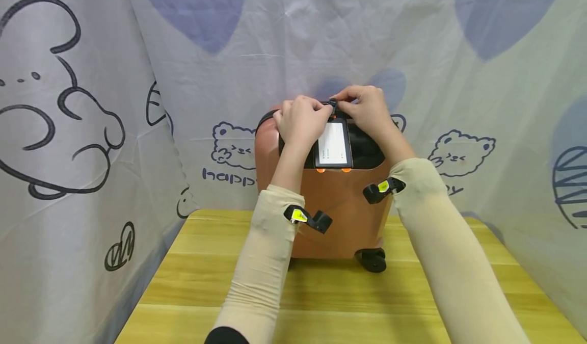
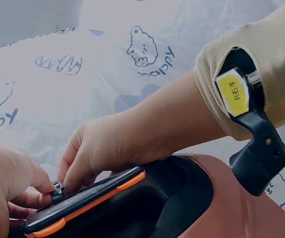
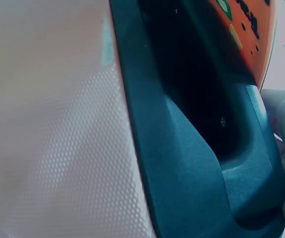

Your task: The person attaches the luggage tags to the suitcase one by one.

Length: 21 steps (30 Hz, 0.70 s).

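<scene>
A pinkish-orange suitcase (image 1: 341, 211) stands upright on the table, with a dark recessed handle (image 3: 182, 148) panel at its top. A luggage tag (image 1: 332, 142) with a white card, black frame and orange corners hangs over that panel. My left hand (image 1: 302, 120) pinches the small black strap buckle (image 2: 58, 192) at the tag's upper end between thumb and fingers. From the other side my right hand (image 1: 367, 109) pinches the same small black piece with thumb and forefinger. The tag's orange underside, with dark seed-like marks, shows in the right wrist view; the fingertips there are partly hidden.
The suitcase stands on a yellow wood-grain table (image 1: 206, 283), its black wheel (image 1: 372, 260) near the front. Behind and beside it hang pale curtains (image 1: 284, 38) printed with cartoon bears and blue-violet shapes. Black wrist cameras (image 1: 316, 220) project from both sleeves.
</scene>
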Motion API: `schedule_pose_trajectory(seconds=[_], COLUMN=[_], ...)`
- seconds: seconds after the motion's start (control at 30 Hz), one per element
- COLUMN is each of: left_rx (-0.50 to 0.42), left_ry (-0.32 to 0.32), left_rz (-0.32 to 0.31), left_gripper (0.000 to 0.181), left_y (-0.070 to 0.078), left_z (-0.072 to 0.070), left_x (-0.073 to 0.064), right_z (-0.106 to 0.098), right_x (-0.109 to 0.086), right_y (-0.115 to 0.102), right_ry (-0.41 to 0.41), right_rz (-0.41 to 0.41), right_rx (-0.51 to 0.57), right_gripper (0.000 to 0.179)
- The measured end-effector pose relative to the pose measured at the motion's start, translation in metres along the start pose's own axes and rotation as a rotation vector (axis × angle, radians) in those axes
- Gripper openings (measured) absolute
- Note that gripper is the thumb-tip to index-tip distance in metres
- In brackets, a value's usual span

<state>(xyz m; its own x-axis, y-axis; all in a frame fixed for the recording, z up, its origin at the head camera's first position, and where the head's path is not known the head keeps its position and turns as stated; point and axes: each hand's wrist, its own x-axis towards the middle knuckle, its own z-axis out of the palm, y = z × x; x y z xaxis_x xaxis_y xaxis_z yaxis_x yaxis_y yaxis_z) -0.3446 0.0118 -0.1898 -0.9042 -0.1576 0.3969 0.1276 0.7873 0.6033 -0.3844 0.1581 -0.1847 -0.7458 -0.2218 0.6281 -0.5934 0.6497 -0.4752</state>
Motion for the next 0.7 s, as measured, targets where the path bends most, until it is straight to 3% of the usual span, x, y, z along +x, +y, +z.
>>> schedule_pose_trajectory(seconds=[0.23,0.5,0.7], left_rx=[-0.018,-0.045,-0.055], left_ry=[0.008,0.045,0.032], left_rz=[-0.014,-0.013,-0.022], left_gripper=[0.029,0.044,0.032], left_y=[0.0002,0.0012,0.0019], left_z=[-0.0010,-0.0005,0.0002], left_x=[0.0017,0.0033,0.0034], right_z=[0.0020,0.0034,0.0039], right_x=[-0.0023,-0.0049,-0.0050], right_y=[0.0003,-0.0019,-0.0009], right_ry=[0.021,0.077,0.105], right_rz=[-0.019,-0.124,-0.138], right_rx=[-0.009,-0.101,-0.110], right_gripper=[0.016,0.016,0.015])
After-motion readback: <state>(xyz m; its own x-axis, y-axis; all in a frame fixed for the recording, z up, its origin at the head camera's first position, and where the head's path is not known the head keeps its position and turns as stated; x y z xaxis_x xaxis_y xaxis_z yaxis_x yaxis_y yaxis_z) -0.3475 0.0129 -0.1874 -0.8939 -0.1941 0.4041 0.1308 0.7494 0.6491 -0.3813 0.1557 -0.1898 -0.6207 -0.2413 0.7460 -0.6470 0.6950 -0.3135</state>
